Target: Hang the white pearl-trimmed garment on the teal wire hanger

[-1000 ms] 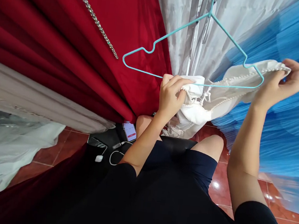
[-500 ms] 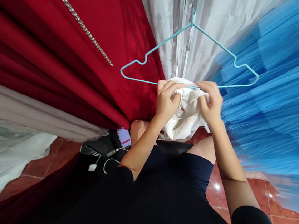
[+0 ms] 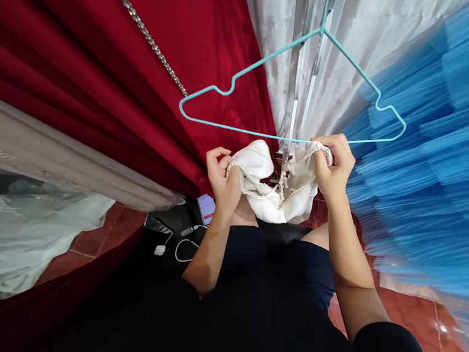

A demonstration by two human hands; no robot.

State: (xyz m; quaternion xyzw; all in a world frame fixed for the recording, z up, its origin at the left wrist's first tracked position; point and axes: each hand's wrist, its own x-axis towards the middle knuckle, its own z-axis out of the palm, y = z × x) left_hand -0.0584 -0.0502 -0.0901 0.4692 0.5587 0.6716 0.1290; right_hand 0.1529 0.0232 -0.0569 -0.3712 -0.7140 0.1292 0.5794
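A small white garment (image 3: 273,186) with pearl-bead trim hangs between my two hands, just under the bottom bar of a teal wire hanger (image 3: 295,87). My left hand (image 3: 222,177) grips the garment's left end, below and left of the bar. My right hand (image 3: 332,163) pinches the beaded right end right at the hanger's bar. The hanger hangs from above, in front of white fabric.
Red gowns (image 3: 102,70) with a silver bead chain (image 3: 141,24) hang at left, a blue pleated gown (image 3: 434,165) at right, white fabric (image 3: 275,39) between. A phone (image 3: 206,208) with cables lies on the red tile floor (image 3: 409,309). Plastic-wrapped white cloth (image 3: 12,230) sits lower left.
My right hand came in from far right to the middle, bunching the garment. My left hand then dropped down-left, spreading the garment below the hanger bar.
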